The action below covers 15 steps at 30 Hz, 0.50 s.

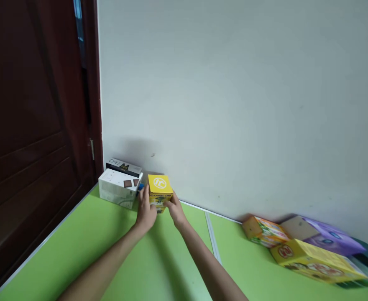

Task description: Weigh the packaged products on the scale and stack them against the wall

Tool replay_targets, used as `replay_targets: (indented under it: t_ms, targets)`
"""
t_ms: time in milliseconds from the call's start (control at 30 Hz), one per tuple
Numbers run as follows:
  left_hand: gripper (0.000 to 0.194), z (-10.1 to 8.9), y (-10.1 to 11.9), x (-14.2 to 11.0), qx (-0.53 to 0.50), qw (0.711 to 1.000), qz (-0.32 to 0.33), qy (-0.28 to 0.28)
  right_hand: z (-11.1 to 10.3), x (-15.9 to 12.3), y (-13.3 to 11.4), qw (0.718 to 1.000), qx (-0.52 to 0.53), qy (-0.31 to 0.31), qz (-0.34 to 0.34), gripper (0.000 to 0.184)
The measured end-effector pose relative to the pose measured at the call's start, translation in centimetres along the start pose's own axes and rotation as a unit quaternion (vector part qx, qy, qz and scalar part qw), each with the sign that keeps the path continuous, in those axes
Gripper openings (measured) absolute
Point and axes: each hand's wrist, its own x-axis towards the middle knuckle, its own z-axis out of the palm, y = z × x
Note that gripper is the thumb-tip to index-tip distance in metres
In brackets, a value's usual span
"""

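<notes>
— How is the small yellow box point(160, 189) best handled here?
— With even pressure from both sides, I think, and with the top kept level. Too strong a squeeze could bend the carton.
— And the hands, what do they do?
— The left hand point(146, 214) grips its left side, with the thumb at the front; the right hand point(175, 212) pinches the right side near the front edge.
— Is there enough room?
— Only little on the left: the white box point(116, 190) is just beside those fingers, so they should move carefully.
— Where is the yellow one exactly?
— Between both hands, slightly left of centre in the lower half of the frame, near the wall point(234, 104). Whether its bottom touches the green table point(134, 267), I cannot tell.
</notes>
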Motion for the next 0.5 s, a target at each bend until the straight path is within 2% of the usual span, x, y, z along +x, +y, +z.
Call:
replay_targets:
  t_ms: [133, 233, 333, 433, 500]
  targets:
    - [0.086, 0.7, -1.0, -0.9, -0.018, 0.999, -0.017, -0.036, -0.6, -1.9, 0.1, 1.000, 0.024, -0.017, -0.002, 0.086]
    - [0.091, 0.8, -0.4, -2.6, -0.025, 0.998, -0.016, -0.062, -1.0, -4.0, -1.1, 0.999, 0.043, -0.018, 0.001, 0.090]
    - [0.092, -0.2, 1.9, -6.9, -0.050, 0.992, -0.023, -0.114, -3.1, -8.4, -3.9, 0.997, 0.035, -0.065, 0.009, 0.089]
    - [0.093, -2.3, 5.4, -12.6, -0.084, 0.973, -0.052, -0.210, -6.3, -14.8, -7.6, 0.992, -0.003, -0.125, 0.010, 0.089]
    - [0.093, -3.7, 7.7, -16.4, -0.094, 0.951, -0.085, -0.281, -8.1, -19.4, -9.8, 0.990, -0.033, -0.136, 0.019, 0.090]
